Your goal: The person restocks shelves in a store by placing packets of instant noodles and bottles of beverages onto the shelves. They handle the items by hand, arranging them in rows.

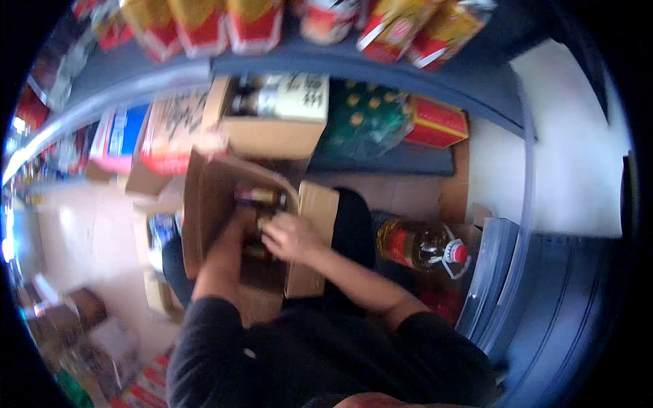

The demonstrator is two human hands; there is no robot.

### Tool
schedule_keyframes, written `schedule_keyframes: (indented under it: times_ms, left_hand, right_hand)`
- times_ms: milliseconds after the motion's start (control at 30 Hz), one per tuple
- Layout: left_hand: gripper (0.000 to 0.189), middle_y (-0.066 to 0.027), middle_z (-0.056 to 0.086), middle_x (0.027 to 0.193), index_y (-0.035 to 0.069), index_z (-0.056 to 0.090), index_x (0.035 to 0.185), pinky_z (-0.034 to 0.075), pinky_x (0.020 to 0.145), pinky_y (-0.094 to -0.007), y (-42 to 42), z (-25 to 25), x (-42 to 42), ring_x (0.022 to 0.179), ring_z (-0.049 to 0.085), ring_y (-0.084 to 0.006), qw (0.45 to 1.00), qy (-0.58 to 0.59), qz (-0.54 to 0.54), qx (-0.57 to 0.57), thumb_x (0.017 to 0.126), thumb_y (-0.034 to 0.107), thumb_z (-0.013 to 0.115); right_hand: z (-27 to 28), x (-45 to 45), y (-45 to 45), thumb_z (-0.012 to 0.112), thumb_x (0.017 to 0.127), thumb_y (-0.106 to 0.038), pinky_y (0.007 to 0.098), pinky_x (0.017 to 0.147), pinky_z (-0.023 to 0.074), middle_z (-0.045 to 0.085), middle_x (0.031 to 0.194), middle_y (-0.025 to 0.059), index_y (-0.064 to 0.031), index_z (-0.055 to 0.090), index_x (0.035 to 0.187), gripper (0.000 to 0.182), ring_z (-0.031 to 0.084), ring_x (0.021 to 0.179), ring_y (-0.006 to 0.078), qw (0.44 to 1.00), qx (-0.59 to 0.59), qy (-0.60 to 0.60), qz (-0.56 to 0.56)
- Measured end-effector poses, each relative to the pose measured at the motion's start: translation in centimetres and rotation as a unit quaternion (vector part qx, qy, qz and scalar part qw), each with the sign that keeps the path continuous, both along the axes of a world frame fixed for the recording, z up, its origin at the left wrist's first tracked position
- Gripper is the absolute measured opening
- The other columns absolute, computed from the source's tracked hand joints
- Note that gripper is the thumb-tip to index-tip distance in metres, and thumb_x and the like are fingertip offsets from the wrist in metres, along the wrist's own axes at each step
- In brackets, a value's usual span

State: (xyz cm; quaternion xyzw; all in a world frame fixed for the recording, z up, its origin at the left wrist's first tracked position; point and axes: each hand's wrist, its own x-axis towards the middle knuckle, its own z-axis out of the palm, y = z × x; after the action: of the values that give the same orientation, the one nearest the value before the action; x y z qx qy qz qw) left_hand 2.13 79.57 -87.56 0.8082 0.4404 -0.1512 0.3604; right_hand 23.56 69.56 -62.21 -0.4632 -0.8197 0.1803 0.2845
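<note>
An open cardboard box [316,229] stands between my knees, its flaps spread. Inside lie a dark bottle with a red and yellow label [260,196] and other dark items that are blurred. My left hand [247,219] reaches deep into the box beside the bottle; its fingers are mostly hidden in shadow. My right hand [291,237] is at the box's right side, fingers bent around a small pale or golden part, perhaps a bottle's cap; blur hides the exact hold.
Ahead, a lower shelf holds a carton of bottles [275,135], green bottles in plastic wrap [362,117] and a red box [438,122]. Red and gold packets [252,25] line the shelf above. A large oil bottle with a red cap [418,247] is at my right.
</note>
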Motion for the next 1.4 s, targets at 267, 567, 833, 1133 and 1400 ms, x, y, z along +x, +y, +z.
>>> schedule_keyframes:
  times_ms: [267,567,833,1133,1400]
  left_hand:
    - [0.052,-0.0225,0.074,0.099,0.002,0.071,0.099,0.056,0.087,-0.0431,2.8,22.4,1.9,0.097,0.072,-0.0360,0.975,-0.190,0.112,-0.015,0.060,0.033,0.085]
    - [0.065,-0.0082,0.072,0.110,-0.002,0.065,0.124,0.054,0.091,-0.0338,2.3,34.3,2.4,0.101,0.066,-0.0173,0.832,-0.530,0.108,-0.125,0.073,0.026,0.093]
    - [0.039,-0.0104,0.077,0.109,0.008,0.076,0.113,0.057,0.093,-0.0417,4.7,21.1,4.1,0.100,0.073,-0.0241,0.899,-0.209,0.073,-0.379,0.093,0.038,0.061]
    - [0.049,-0.0123,0.074,0.117,0.009,0.072,0.121,0.055,0.095,-0.0417,-1.2,1.2,6.4,0.105,0.071,-0.0261,0.985,0.160,-0.034,-0.062,0.086,0.044,0.068]
    - [0.062,-0.0141,0.072,0.124,0.010,0.069,0.127,0.054,0.097,-0.0418,-2.9,-5.2,5.5,0.110,0.069,-0.0278,0.963,0.259,-0.020,-0.073,0.080,0.049,0.075]
  right_hand:
    - [-0.4,1.0,2.5,0.076,0.092,-0.009,0.0269,0.075,0.0533,0.063,0.099,0.0047,-0.0050,0.063,0.120,0.032,0.063,0.086,0.0103,0.893,-0.217,0.378,-0.110]
    - [1.9,-0.4,1.8,0.092,0.072,-0.019,0.0359,0.098,0.0518,0.057,0.133,0.0086,-0.0052,0.043,0.144,0.089,0.061,0.114,0.0183,0.877,-0.208,0.430,-0.043]
    - [6.7,0.6,-1.0,0.082,0.078,-0.021,0.0365,0.099,0.0519,0.067,0.118,0.0082,0.0006,0.058,0.128,0.060,0.066,0.109,0.0196,0.806,-0.216,0.546,-0.078]
    - [13.1,6.3,-1.8,0.087,0.068,-0.016,0.0388,0.100,0.0524,0.064,0.124,0.0099,-0.0016,0.049,0.137,0.081,0.065,0.113,0.0216,0.845,-0.139,0.512,-0.065]
    - [9.4,6.7,-6.8,0.090,0.069,-0.014,0.0422,0.108,0.0476,0.058,0.138,0.0147,-0.0037,0.037,0.147,0.094,0.059,0.128,0.0255,0.850,-0.269,0.453,0.013]
